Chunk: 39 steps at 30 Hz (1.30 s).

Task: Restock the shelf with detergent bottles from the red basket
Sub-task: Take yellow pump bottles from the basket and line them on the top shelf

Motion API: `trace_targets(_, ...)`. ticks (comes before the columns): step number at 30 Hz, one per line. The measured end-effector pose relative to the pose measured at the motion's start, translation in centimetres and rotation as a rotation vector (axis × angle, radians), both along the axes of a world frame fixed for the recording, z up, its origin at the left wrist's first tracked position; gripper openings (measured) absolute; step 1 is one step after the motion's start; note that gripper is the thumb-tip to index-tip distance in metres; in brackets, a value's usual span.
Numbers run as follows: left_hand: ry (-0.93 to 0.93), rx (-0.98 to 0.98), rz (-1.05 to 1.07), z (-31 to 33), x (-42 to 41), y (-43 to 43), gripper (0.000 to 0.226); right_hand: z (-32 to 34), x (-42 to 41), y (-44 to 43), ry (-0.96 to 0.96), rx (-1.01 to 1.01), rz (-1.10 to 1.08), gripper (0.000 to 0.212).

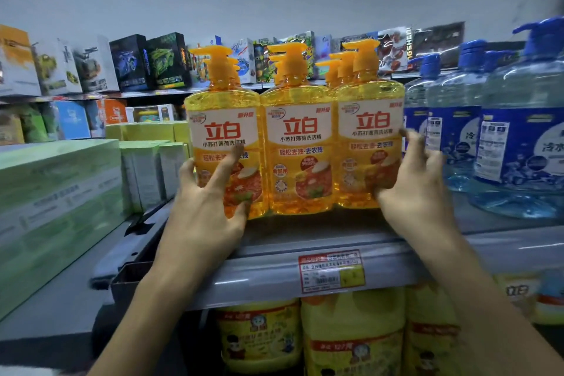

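Three rows of orange detergent pump bottles stand on the grey shelf (274,272). The front ones are the left bottle (224,128), the middle bottle (300,156) and the right bottle (369,119), side by side and touching. My left hand (207,207) lies on the left bottle's front with fingers spread, thumb at its lower edge. My right hand (415,189) is against the right bottle's right side, thumb on its lower front, fingers loosely bent. The red basket is out of view.
Large clear blue-capped bottles (515,131) stand right of the orange ones. Green and white boxes (61,192) fill the shelf on the left. Yellow jugs (351,339) sit on the shelf below, under a price tag (331,272). Toy boxes (146,64) line a far shelf.
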<state>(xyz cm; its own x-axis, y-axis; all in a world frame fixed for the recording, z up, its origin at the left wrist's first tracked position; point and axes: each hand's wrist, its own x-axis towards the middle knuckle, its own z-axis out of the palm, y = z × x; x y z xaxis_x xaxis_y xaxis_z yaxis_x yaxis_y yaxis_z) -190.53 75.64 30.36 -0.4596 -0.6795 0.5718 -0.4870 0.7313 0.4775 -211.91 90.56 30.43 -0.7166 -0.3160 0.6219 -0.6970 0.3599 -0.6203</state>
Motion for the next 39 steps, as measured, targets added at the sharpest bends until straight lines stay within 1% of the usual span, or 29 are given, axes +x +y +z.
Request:
trace_targets(1, -0.045, 0.002, 0.003, 0.1, 0.0, 0.0, 0.088, -0.1, -0.3, -0.1, -0.053, 0.025, 0.030, 0.092)
trace_targets(4, -0.068, 0.018, -0.002, 0.2, 0.1, -0.3, 0.085, -0.2, -0.4, -0.5, -0.044, 0.044, 0.038, 0.094)
trace_targets(9, -0.084, 0.017, 0.010, 0.4, 0.2, 0.3, 0.084, -0.4, -0.4, -0.2, -0.038, 0.025, 0.071, 0.088)
trace_targets(12, -0.061, 0.064, 0.020, 1.0, 0.0, 0.9, 0.085, 0.1, -0.1, 0.6, -0.063, -0.003, 0.156, 0.084)
trace_targets(13, -0.042, 0.064, 0.047, 1.2, -0.2, 1.3, 0.084, 0.3, -0.1, 1.4, -0.039, -0.029, 0.188, 0.079)
trace_targets(14, -0.015, 0.022, 0.098, 1.4, -0.7, 1.8, 0.081, 0.5, -0.1, 2.6, 0.015, -0.070, 0.212, 0.071)
trace_targets(16, 0.083, -0.157, 0.227, 1.6, -2.4, 3.5, 0.073, 0.8, -0.7, 5.8, 0.168, -0.219, 0.253, 0.052)
trace_targets(17, 0.163, -0.253, 0.248, 1.8, -3.6, 5.0, 0.068, 0.9, -1.3, 7.7, 0.233, -0.311, 0.265, 0.044)
trace_targets(18, 0.240, -0.308, 0.218, 2.0, -5.3, 6.8, 0.063, 1.0, -2.2, 9.6, 0.294, -0.392, 0.255, 0.037)
trace_targets(19, 0.290, -0.319, 0.146, 2.2, -7.2, 8.9, 0.059, 1.1, -3.5, 11.5, 0.352, -0.451, 0.224, 0.033)
trace_targets(20, 0.317, -0.290, 0.040, 2.3, -9.2, 11.0, 0.059, 1.1, -5.0, 13.2, 0.398, -0.487, 0.174, 0.032)
trace_targets(22, 0.293, -0.149, -0.194, 2.1, -13.6, 14.9, 0.067, 0.9, -8.9, 16.1, 0.420, -0.516, 0.038, 0.036)
trace_targets(25, 0.131, -0.013, -0.417, 1.6, -19.9, 19.3, 0.090, 0.3, -15.2, 19.3, 0.317, -0.474, -0.113, 0.051)
trace_targets(26, 0.094, 0.028, -0.477, 1.6, -21.5, 20.4, 0.092, 0.0, -17.1, 20.2, 0.258, -0.427, -0.116, 0.060)
trace_targets(28, 0.068, 0.086, -0.569, 1.3, -24.1, 21.6, 0.086, -0.5, -20.5, 21.5, 0.127, -0.287, -0.042, 0.079)
trace_targets(30, 0.093, 0.092, -0.581, 0.6, -25.7, 21.9, 0.089, -0.9, -23.0, 22.4, 0.017, -0.149, 0.101, 0.099)
trace_targets(31, 0.093, 0.087, -0.557, 0.1, -26.3, 21.9, 0.097, -1.0, -23.9, 22.7, -0.018, -0.104, 0.166, 0.106)
trace_targets(33, 0.067, 0.033, -0.452, -0.7, -26.8, 22.3, 0.117, -1.2, -24.9, 23.0, -0.056, -0.075, 0.257, 0.111)
trace_targets(35, 0.057, -0.023, -0.357, -1.2, -27.1, 22.5, 0.122, -1.4, -25.3, 22.9, -0.048, -0.088, 0.278, 0.114)
trace_targets(39, 0.066, -0.053, -0.322, -1.1, -27.5, 22.5, 0.121, -2.0, -25.4, 22.6, 0.029, -0.090, 0.203, 0.119)
